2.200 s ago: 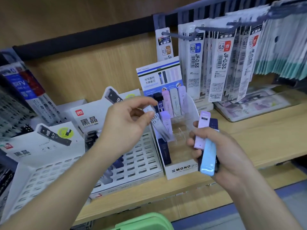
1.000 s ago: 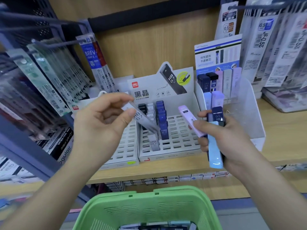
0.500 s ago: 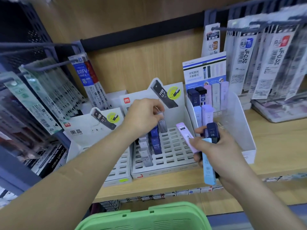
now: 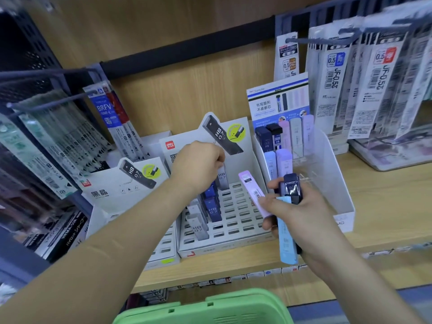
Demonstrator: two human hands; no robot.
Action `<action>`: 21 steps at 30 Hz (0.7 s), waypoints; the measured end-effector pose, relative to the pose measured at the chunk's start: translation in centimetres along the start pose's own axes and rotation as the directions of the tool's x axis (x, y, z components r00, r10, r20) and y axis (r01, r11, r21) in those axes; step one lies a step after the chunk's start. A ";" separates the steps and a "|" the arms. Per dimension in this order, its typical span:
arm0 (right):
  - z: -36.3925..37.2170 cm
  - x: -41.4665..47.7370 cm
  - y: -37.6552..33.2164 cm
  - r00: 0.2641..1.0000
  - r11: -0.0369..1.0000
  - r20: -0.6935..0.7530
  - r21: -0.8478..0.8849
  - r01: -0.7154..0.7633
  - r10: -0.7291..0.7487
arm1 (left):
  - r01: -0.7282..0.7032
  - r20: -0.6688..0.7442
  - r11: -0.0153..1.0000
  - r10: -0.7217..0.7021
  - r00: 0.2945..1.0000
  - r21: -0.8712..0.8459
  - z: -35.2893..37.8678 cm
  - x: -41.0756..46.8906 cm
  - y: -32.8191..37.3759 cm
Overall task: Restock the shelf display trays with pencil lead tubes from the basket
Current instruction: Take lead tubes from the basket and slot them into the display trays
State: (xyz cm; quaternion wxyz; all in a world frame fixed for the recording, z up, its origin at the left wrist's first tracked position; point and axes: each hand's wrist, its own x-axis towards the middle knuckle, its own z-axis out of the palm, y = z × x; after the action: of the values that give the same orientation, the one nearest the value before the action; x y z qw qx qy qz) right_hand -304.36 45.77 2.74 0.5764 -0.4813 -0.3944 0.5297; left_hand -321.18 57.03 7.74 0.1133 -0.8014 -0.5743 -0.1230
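Between the thumb and curled fingers of the left hand [image 4: 198, 164], a grey lead tube [image 4: 223, 178] marked "HB 0.7" is pinched near-upright over the back rows of a white slotted tray [image 4: 236, 220]; whether it is seated in a slot cannot be told. Just below that hand, rows of grey tubes [image 4: 199, 228] and blue tubes [image 4: 212, 208], each printed "HB 0.7", are stood in the same tray. Behind the hand a header card [image 4: 191, 134] is raised, on which a red "deli" logo and "HB 0.7" can be read.

Three tubes [image 4: 286, 230] are gripped together in the right hand [image 4: 301, 220]: a pink tube [image 4: 253, 195] with a barcode, a dark navy tube [image 4: 291, 188] and a pale blue tube [image 4: 286, 244].

Left of the left forearm, a second slotted tray [image 4: 163, 244] is set, headed by a card [image 4: 109, 192] reading "黑晶" and "HB 0.7". Behind the right hand, navy, pale blue and lilac tubes are stood in a white display box [image 4: 327, 178], backed by a card [image 4: 278, 101] reading "书写顺利 不易断芯". All are carried on a wooden shelf [image 4: 385, 206].

Above the right hand, packs [image 4: 336, 85] marked "JF-0.5" are hung; above the left, a pack [image 4: 105, 108] marked "BRFV". Below both hands, the rim of a green basket [image 4: 210, 309] is seen.
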 end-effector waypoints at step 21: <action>-0.3 -0.8 -1.6 0.952 0.918 0.244 0.304 -0.256 0.185 | 0.216 0.219 0.230 -0.016 0.976 -0.949 -4.6 -5.0 2.2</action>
State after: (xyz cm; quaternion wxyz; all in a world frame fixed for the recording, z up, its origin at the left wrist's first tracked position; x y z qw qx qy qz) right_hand -303.84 44.94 4.31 0.5403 -0.3602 -0.3013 0.6983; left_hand -320.90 50.40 10.37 -0.4610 -0.6623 -0.4411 -0.3927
